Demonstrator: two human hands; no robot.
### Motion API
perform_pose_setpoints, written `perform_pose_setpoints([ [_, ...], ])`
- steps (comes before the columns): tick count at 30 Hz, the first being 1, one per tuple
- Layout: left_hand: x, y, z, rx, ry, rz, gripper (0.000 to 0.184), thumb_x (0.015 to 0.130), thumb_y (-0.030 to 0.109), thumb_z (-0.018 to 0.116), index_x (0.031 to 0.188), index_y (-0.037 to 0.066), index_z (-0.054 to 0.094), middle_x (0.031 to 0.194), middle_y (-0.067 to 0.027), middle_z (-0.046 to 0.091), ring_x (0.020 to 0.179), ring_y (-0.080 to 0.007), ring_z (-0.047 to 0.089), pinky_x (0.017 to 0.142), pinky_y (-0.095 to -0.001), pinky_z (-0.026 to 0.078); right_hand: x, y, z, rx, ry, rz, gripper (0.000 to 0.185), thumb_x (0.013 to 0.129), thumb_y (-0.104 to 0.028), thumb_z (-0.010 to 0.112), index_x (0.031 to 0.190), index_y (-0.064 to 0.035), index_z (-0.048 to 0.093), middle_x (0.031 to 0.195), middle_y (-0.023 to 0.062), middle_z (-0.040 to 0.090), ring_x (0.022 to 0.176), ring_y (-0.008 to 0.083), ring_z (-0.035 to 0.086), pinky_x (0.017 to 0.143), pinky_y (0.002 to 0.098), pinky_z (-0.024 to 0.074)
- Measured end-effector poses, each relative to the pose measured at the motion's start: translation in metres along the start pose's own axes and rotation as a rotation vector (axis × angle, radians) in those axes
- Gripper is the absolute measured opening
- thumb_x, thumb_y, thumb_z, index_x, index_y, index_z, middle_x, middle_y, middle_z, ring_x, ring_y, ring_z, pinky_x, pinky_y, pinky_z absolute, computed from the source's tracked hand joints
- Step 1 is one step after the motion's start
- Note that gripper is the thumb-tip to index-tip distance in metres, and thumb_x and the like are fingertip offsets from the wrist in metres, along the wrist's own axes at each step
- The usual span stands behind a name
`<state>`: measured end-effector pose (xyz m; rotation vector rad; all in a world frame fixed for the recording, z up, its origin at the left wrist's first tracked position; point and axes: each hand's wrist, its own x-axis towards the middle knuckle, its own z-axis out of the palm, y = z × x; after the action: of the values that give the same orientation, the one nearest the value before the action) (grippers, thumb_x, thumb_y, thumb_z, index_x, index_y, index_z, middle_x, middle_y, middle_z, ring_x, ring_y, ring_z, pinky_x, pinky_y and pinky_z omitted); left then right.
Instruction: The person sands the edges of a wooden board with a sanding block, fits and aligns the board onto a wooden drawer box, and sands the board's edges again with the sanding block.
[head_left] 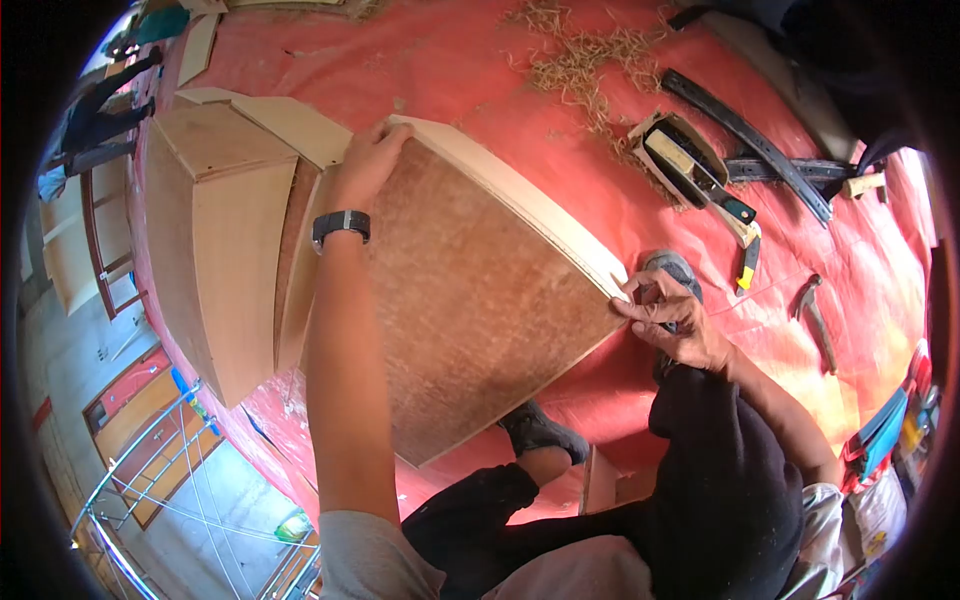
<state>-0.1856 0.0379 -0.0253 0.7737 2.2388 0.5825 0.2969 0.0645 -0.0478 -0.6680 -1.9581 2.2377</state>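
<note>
A brown plywood panel with pale wooden strips along its upper edge leans in front of me. My left hand, with a dark watch on the wrist, grips the panel's top left corner, fingers over the edge. At the right corner, my right hand pinches the end of the panel and strip between thumb and fingers. Just left of the panel stands a wooden box-like piece with angled sides.
A hammer lies on the red sheet at right. Above it are a box of tools, a yellow-tipped cutter and dark curved bars. Wood shavings lie behind. A metal frame is lower left.
</note>
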Motion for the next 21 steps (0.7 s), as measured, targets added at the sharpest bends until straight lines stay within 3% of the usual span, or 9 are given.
perform_pose_setpoints([
  [2, -0.003, 0.004, 0.004, 0.044, 0.021, 0.010, 0.055, 0.096, 0.043, 0.066, 0.122, -0.005, 0.070, 0.096, -0.0101, 0.070, 0.090, -0.0203, 0.064, 0.083, -0.0370, 0.050, 0.001, -0.001, -0.001, -0.011, -0.008, 0.013, 0.031, 0.098, -0.005, 0.071, 0.128, -0.0074, 0.079, 0.132, 0.0133, 0.060, 0.126, 0.0285, 0.056, 0.114, 0.0423, 0.0404],
  [5, -0.011, 0.007, 0.008, 0.067, 0.091, 0.057, 0.062, 0.098, 0.048, 0.066, 0.137, 0.000, 0.067, 0.122, -0.0079, 0.071, 0.114, -0.0192, 0.061, 0.102, -0.0350, 0.046, 0.003, 0.000, -0.003, -0.008, -0.018, 0.010, 0.031, 0.098, -0.005, 0.072, 0.128, -0.0077, 0.079, 0.129, 0.0130, 0.061, 0.123, 0.0280, 0.057, 0.113, 0.0428, 0.0417],
  [8, -0.007, 0.009, 0.005, 0.157, 0.023, 0.026, 0.062, 0.096, 0.042, 0.065, 0.133, -0.008, 0.064, 0.114, -0.0199, 0.074, 0.116, -0.0317, 0.068, 0.102, -0.0425, 0.049, -0.001, 0.008, 0.002, 0.035, 0.005, 0.025, 0.030, 0.097, -0.006, 0.073, 0.127, -0.0078, 0.079, 0.125, 0.0132, 0.061, 0.120, 0.0271, 0.058, 0.110, 0.0424, 0.0434],
  [11, -0.007, -0.005, 0.020, 0.060, 0.236, 0.191, 0.061, 0.096, 0.041, 0.066, 0.131, -0.009, 0.065, 0.111, -0.0204, 0.074, 0.114, -0.0310, 0.069, 0.101, -0.0425, 0.049, 0.003, 0.007, 0.001, -0.011, 0.023, 0.028, 0.027, 0.098, -0.008, 0.074, 0.124, -0.0074, 0.080, 0.121, 0.0134, 0.062, 0.116, 0.0260, 0.059, 0.105, 0.0409, 0.0451],
  [14, -0.010, 0.000, 0.006, -0.006, 0.044, 0.031, 0.072, 0.097, 0.045, 0.071, 0.149, -0.003, 0.059, 0.128, -0.0092, 0.070, 0.117, -0.0195, 0.063, 0.106, -0.0310, 0.044, 0.006, 0.004, 0.002, -0.062, 0.024, 0.001, 0.022, 0.099, -0.011, 0.074, 0.119, -0.0062, 0.082, 0.119, 0.0139, 0.063, 0.113, 0.0253, 0.060, 0.101, 0.0390, 0.0461],
  [17, 0.004, -0.009, -0.004, 0.013, -0.098, -0.027, 0.069, 0.098, 0.043, 0.071, 0.150, 0.000, 0.059, 0.125, -0.0062, 0.070, 0.117, -0.0160, 0.061, 0.105, -0.0295, 0.044, 0.008, 0.001, 0.003, -0.092, 0.031, 0.017, 0.017, 0.101, -0.013, 0.074, 0.112, -0.0039, 0.083, 0.118, 0.0145, 0.063, 0.111, 0.0251, 0.061, 0.099, 0.0380, 0.0469],
  [20, -0.008, -0.002, 0.007, -0.024, 0.057, 0.034, 0.067, 0.099, 0.043, 0.071, 0.153, 0.005, 0.058, 0.122, -0.0049, 0.068, 0.117, -0.0148, 0.060, 0.104, -0.0286, 0.044, 0.010, -0.003, 0.003, -0.161, 0.034, -0.028, 0.014, 0.101, -0.013, 0.074, 0.105, -0.0025, 0.083, 0.119, 0.0152, 0.064, 0.109, 0.0257, 0.063, 0.096, 0.0370, 0.0489],
  [21, -0.007, 0.001, 0.004, -0.013, 0.019, 0.005, 0.070, 0.098, 0.043, 0.072, 0.155, 0.005, 0.056, 0.125, -0.0060, 0.068, 0.119, -0.0159, 0.059, 0.105, -0.0293, 0.044, 0.012, -0.004, 0.002, -0.187, 0.027, -0.068, 0.014, 0.101, -0.012, 0.074, 0.103, -0.0024, 0.083, 0.120, 0.0158, 0.064, 0.108, 0.0266, 0.064, 0.094, 0.0371, 0.0501],
])
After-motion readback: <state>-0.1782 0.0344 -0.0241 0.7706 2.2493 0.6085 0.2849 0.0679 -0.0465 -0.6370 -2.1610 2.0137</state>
